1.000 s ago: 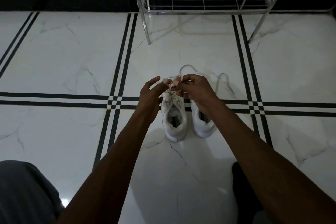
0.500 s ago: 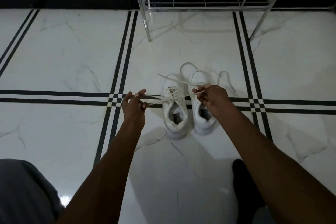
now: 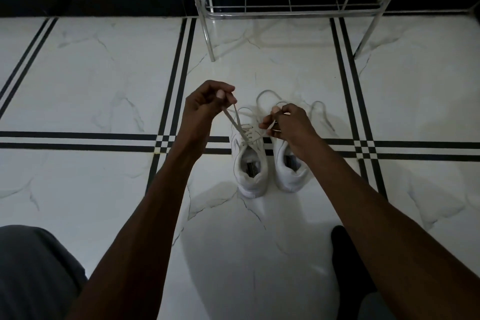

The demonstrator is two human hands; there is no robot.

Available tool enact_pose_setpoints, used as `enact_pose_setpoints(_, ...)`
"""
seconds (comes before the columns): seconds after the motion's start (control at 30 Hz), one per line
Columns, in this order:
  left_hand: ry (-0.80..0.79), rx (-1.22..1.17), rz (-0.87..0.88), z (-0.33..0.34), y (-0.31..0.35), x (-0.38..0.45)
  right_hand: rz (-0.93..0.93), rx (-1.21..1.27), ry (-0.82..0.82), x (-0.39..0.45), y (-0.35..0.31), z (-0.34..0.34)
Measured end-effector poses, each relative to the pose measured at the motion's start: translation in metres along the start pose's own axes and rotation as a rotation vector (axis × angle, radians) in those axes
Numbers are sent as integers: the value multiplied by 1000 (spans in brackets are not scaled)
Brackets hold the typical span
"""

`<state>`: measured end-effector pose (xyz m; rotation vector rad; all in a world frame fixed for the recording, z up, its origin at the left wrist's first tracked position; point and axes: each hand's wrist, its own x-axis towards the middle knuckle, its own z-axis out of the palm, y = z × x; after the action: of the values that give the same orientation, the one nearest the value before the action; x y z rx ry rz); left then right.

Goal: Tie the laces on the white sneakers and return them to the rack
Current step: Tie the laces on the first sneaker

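Note:
Two white sneakers stand side by side on the floor, heels toward me: the left sneaker and the right sneaker. My left hand is raised above and left of the left sneaker, pinching a folded loop of its lace. My right hand hovers over the toes of the pair, pinching the other end of that lace. The right sneaker's laces lie loose on the floor beyond it. The metal rack stands against the wall behind the shoes.
White marble floor with black double stripes crossing under the shoes. The rack's legs stand just beyond the sneakers. My grey-clad knee is at the lower left and a dark foot at the lower right.
My hands pulled the lace ends apart sideways, then came back in. The left hand has risen with a loop of lace, and the right hand moved back over the toes.

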<state>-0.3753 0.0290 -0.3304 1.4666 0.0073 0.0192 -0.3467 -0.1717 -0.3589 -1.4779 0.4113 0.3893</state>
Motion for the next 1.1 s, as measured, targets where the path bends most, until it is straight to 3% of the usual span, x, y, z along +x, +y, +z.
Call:
enact_pose_setpoints(0.17, 310, -186, -56, -27, -11, -5, 10, 26, 94, 3, 6, -2)
enact_pose_setpoints(0.23, 392, -109, -103, -38, -22, -7, 23, 7, 143, 6, 11, -7)
enact_pose_setpoints(0.33, 390, 21, -248, -43, -38, -12, 10, -83, 190, 8, 17, -11)
enact_pose_setpoints(0.4, 352, 197, -406, -41, -49, -15, -45, -222, 236, 6, 19, -14)
enact_pose_setpoints(0.47, 295, 523, -540, -36, -61, -18, -154, -508, 329, 4, 22, -17)
enact_pose_setpoints(0.53, 234, 795, -532, -29, -73, -23, -343, -713, 430, 2, 26, -19)
enact_pose_setpoints(0.6, 161, 970, -411, -22, -86, -27, -567, -837, 339, 1, 29, -17)
enact_pose_setpoints(0.67, 119, 993, -368, -12, -93, -29, -691, -997, 64, 2, 35, -14)
enact_pose_setpoints(0.77, 124, 1059, -378, -1, -92, -31, -658, -1083, -179, 0, 43, -8)
enact_pose_setpoints(0.83, 73, 1098, -306, 3, -93, -28, -607, -1073, -155, -1, 46, -6)
enact_pose_setpoints(0.93, -82, 935, -286, 7, -104, -26, -582, -1057, -112, -4, 46, -4)
enact_pose_setpoints(1.1, 145, 783, -374, 19, -111, -37, -521, -1019, -111, 4, 46, -6)
